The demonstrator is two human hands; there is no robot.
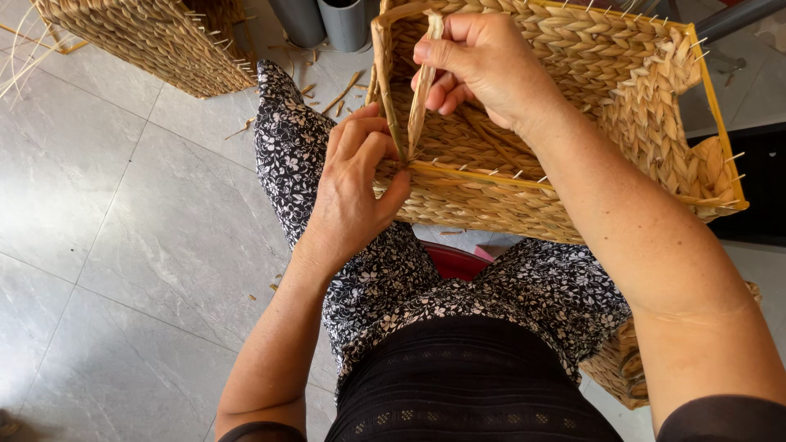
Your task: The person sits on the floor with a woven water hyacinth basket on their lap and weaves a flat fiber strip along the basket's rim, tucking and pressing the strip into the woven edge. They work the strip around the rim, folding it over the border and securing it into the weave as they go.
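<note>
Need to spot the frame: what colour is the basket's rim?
Yellow, on the basket rim by the left hand; head view.

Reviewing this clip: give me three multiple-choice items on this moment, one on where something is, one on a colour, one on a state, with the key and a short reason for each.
1. Where is the second woven basket?
A. On the floor at upper left
B. On the person's lap
C. Stacked inside the first basket

2. What colour is the frame along the rim of the basket on the lap?
A. Blue
B. Yellow
C. White

3. What is the right hand doing?
A. Lying flat on the floor
B. Resting open on the knee
C. Pinching a straw strand upright

Key: 1 A, it stands on the grey tiles apart from the lap. 2 B, a yellow bar runs along the edge. 3 C, fingers close on the strand while the left hand presses at the rim where it starts.
</note>
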